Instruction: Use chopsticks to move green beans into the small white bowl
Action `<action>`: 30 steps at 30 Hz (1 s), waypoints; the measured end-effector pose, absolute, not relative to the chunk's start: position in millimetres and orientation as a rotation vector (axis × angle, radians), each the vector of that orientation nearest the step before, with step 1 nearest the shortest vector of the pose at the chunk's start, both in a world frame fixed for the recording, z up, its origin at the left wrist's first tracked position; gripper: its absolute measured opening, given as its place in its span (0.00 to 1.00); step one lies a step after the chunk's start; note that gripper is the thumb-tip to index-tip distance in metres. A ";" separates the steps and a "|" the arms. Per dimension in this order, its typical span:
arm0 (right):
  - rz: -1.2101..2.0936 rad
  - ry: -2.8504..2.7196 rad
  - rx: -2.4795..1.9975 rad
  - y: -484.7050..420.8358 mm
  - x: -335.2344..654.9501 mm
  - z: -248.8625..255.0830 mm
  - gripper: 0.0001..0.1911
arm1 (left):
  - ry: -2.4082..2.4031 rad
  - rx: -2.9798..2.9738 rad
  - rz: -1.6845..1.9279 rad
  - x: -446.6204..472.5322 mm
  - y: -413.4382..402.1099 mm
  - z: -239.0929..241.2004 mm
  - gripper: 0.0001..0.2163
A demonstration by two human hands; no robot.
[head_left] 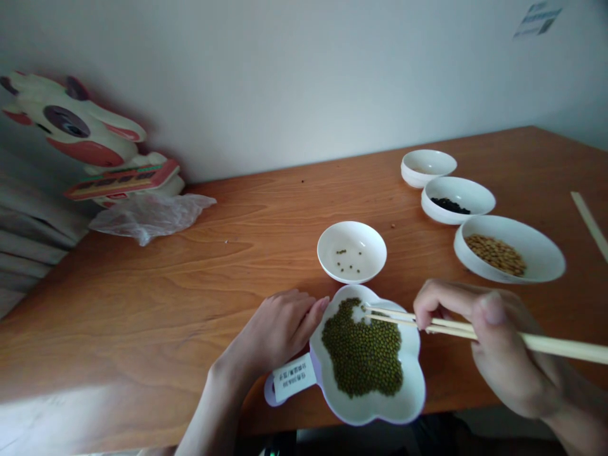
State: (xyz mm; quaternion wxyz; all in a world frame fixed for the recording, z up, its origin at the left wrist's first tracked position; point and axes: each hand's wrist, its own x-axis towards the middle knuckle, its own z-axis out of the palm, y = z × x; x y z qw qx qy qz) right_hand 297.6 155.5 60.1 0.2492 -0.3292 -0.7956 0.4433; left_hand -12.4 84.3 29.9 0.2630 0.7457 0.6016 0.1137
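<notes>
A white flower-shaped dish (pixel 412 392) full of green mung beans (pixel 363 351) sits at the near table edge, with a labelled handle (pixel 291 379). My left hand (pixel 280 326) rests on the table with curled fingers touching the dish's left rim. My right hand (pixel 494 342) grips a pair of wooden chopsticks (pixel 475 329); their tips reach over the dish's upper right part, above the beans. Just behind the dish stands a small white bowl (pixel 351 251) holding several green beans.
Three white bowls line the right: an empty-looking one (pixel 427 168), one with black beans (pixel 458 199), one with tan beans (pixel 510 248). A cartoon cow figure (pixel 90 142) and a crumpled plastic bag (pixel 149 215) sit far left. A loose stick (pixel 590 223) lies far right.
</notes>
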 end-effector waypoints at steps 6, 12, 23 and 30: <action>1.196 -2.155 -0.889 155.3 290.5 59.2 0.38 | 1.639 2.003 0.323 -11.2 83.6 32.1 0.26; 1.173 -2.140 -0.835 154.0 285.4 57.9 0.33 | 1.651 1.991 0.329 -10.5 83.8 34.8 0.27; 1.166 -2.111 -0.804 160.5 286.1 52.7 0.37 | 1.667 2.011 0.299 -10.8 83.5 32.9 0.28; 1.273 -2.097 -0.843 159.1 294.8 50.2 0.41 | 1.672 2.019 0.294 -11.4 84.2 32.7 0.28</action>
